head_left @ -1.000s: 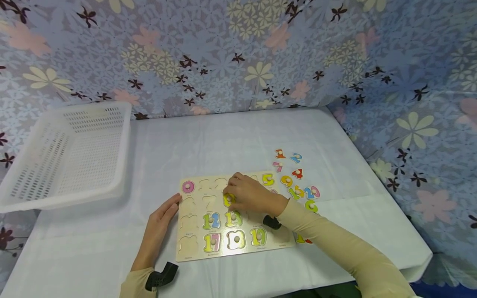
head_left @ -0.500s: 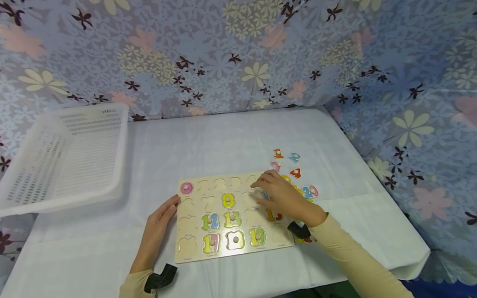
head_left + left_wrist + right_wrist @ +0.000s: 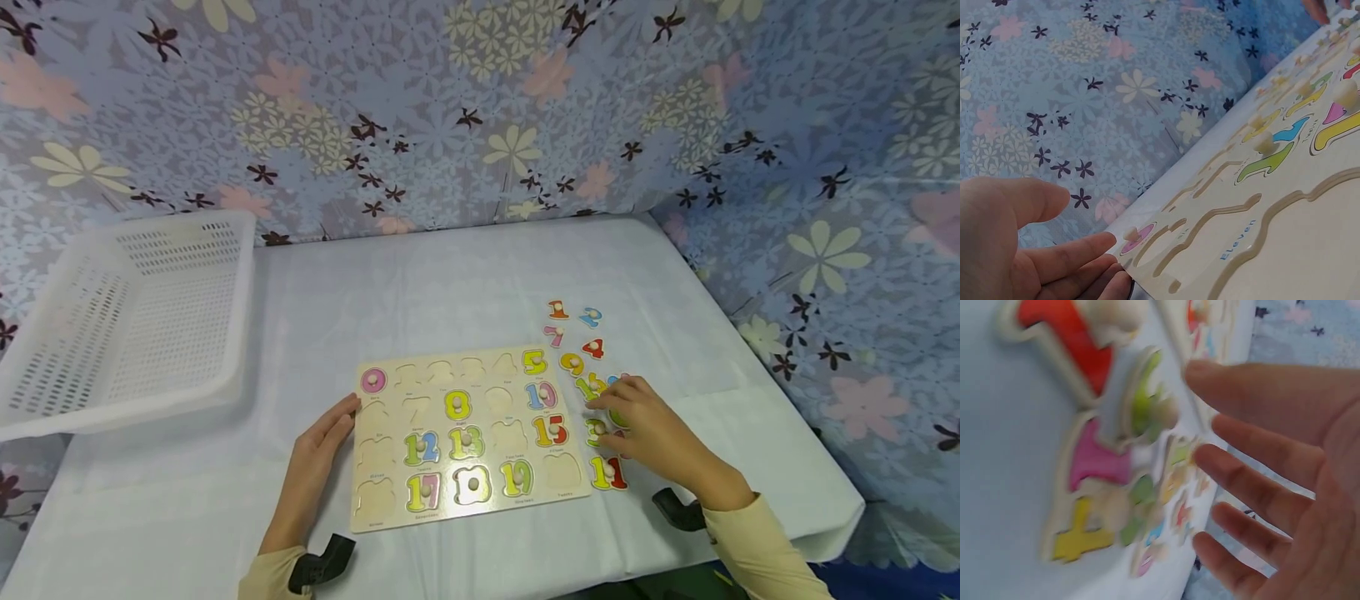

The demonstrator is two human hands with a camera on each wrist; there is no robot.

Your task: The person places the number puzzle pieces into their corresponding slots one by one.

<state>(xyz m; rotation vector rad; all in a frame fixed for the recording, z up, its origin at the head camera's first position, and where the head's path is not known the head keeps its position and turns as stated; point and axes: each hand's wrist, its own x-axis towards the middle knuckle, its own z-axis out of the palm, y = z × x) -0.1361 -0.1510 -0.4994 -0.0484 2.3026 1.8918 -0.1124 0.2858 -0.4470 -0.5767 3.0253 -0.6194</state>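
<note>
A wooden number puzzle board [image 3: 372, 500] lies on the white-covered table, several knobbed pieces such as the yellow 8 [image 3: 458, 406] and the red-and-green 15 [image 3: 551, 431] seated in it. My left hand [image 3: 318, 454] rests with extended fingers at the board's left edge; the left wrist view shows its fingertips near the pink 0 [image 3: 1138, 240]. Over the loose pieces right of the board hovers my right hand [image 3: 660, 429], fingers apart and holding nothing. Near it lie a green 3 [image 3: 595, 431] and an 11 [image 3: 609, 473]. Some pieces are partly hidden beneath that hand.
More loose numbers lie behind the right hand, among them a red 4 [image 3: 593, 349], an orange 9 [image 3: 572, 364], a pink 7 [image 3: 553, 336] and a red 1 [image 3: 557, 310]. A white plastic basket [image 3: 243, 333] stands at the left. Floral cloth [image 3: 420, 108] hangs behind the table.
My right hand has left the yellow 8, now seated in the board, and moved right across the board to the loose pieces. The left hand stays at the board's edge.
</note>
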